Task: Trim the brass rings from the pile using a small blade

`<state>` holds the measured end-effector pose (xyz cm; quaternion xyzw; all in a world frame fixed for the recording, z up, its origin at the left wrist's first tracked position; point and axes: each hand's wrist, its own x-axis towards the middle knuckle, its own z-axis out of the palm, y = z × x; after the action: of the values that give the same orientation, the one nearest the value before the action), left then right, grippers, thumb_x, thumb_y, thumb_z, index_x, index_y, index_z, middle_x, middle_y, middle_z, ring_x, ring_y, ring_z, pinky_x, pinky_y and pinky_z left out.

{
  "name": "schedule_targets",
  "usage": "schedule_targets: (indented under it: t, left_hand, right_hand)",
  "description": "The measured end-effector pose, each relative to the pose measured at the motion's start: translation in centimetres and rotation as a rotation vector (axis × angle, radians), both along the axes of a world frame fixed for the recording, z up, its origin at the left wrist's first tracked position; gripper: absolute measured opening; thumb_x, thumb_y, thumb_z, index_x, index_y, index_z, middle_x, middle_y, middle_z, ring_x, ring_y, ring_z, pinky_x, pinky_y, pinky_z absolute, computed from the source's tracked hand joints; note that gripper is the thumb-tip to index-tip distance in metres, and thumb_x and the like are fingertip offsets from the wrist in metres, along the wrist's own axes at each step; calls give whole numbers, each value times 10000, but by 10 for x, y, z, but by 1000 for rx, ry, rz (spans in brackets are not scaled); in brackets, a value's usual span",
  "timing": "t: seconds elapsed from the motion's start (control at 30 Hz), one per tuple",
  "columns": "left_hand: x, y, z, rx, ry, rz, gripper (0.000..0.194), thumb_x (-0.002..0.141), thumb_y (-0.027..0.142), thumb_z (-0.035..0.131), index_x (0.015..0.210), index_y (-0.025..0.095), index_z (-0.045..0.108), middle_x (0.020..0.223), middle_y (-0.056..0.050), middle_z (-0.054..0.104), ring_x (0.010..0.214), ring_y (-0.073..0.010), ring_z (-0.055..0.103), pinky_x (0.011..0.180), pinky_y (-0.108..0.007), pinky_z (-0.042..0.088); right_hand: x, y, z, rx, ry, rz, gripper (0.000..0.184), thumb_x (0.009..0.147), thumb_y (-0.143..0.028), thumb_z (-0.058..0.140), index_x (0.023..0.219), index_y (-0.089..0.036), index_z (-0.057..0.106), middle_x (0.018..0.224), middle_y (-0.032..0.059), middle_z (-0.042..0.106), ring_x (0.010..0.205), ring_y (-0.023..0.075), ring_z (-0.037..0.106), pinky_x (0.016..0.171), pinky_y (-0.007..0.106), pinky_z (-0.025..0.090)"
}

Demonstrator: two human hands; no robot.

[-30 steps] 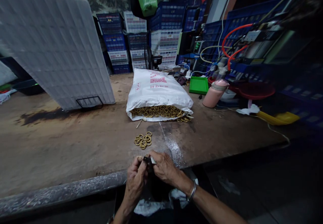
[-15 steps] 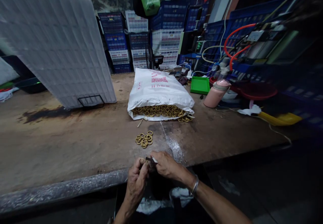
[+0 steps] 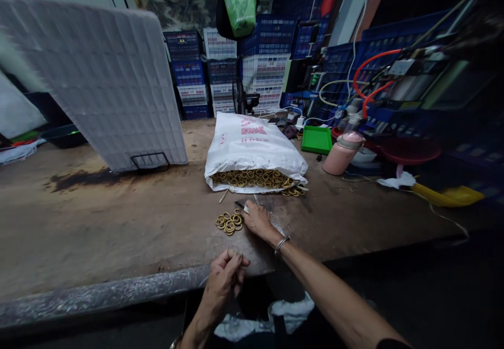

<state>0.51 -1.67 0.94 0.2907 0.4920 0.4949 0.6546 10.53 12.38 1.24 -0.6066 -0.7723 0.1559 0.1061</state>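
My right hand reaches over the table beside a small pile of brass-coloured rings. It is closed on a small tool with a narrow dark blade and a white handle, the tip pointing away to the left. Nearer the table's front edge, my left hand is held with fingers curled and thumb against the index finger. Whatever may be between them is too small to make out. Behind the pile lies a white woven sack with red print, its open mouth full of more rings.
A white quilted panel stands on the left in a black wire stand. On the right are a green tray, a pink bottle and a yellow scoop-like piece. Stacked crates line the back.
My hands, earlier together at the table edge with the tool between them, are now apart. The right hand has moved forward with the tool to the ring pile; the left stays near the edge.
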Motion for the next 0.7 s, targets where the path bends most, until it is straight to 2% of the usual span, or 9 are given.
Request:
schedule_targets:
  t: [0.07,0.17,0.33,0.5,0.6,0.7]
  left_hand:
    - [-3,1,-2,25,-69,24,262,684,394,604,763,176,482,552,34,539,353,-37,323,327,-160,190]
    - [-7,1,5,0,-173,20,281,662,302,638,872,184,493,646,15,576,429,-54,419,344,-149,216]
    - [-14,3,13,-40,-310,10,167,693,284,622,733,140,547,674,-16,573,536,-75,501,363,-148,244]
    - [-18,11,8,-48,-342,96,199,688,313,639,678,132,557,701,-33,594,588,-101,544,381,-160,303]
    - [-20,18,11,-48,-345,133,216,655,310,672,697,145,541,689,-9,581,579,-92,543,393,-155,323]
    - [-19,26,15,-14,-267,198,284,630,341,688,789,171,525,635,31,546,507,-68,503,375,-141,306]
  right_hand:
    - [-5,3,-1,-14,-4,18,255,819,-365,401,957,-189,524,887,86,627,787,183,576,604,242,310]
    - [-9,6,-2,-54,9,15,264,801,-349,407,976,-200,536,909,84,628,816,188,576,624,245,327]
    - [-11,15,-5,-69,44,0,248,752,-304,438,943,-204,561,855,68,637,778,195,580,596,242,332]
    - [-8,19,-5,-67,110,8,202,719,-250,454,880,-198,564,752,34,611,669,163,543,550,226,302]
    - [-4,14,-4,-49,167,47,159,747,-256,430,839,-196,545,676,-6,558,602,123,484,525,209,280]
    - [1,0,-5,-17,357,143,119,768,-249,415,816,-190,507,617,-44,473,570,98,425,516,190,274]
